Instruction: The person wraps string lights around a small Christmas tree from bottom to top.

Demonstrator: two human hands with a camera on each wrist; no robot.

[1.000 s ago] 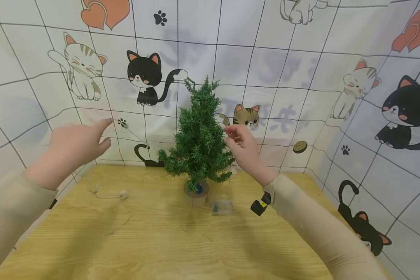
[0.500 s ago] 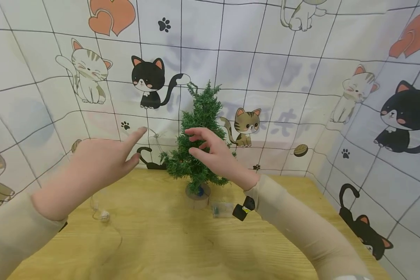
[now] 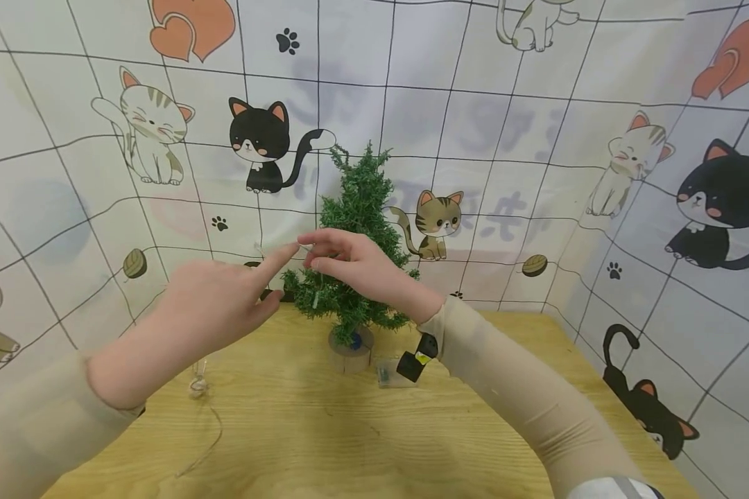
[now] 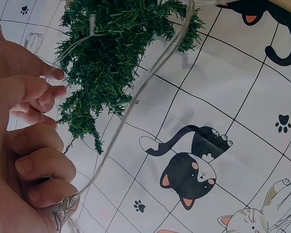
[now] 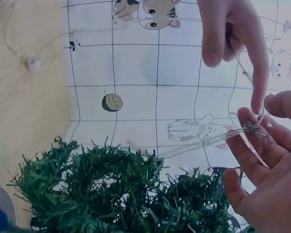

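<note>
A small green artificial Christmas tree stands on a round wooden base. My left hand is left of the tree, its index finger stretched toward the right hand. Its other fingers curl round the thin clear wire of a fairy light string, bunched there in a tangle. In front of the branches, my right hand holds looped wire between bent fingers. The two hands' fingertips meet closely at the wire. From the right hand, strands run over to the tree's branches.
A clear plastic box lies right of the base. A white ball on the wire hangs below my left hand, over the wooden table. Behind stands a cat-patterned cloth wall.
My right hand has moved left, from the tree's right side to its front. My left hand has come right and slightly down, so the hands now meet. The white ball shifted with the wire.
</note>
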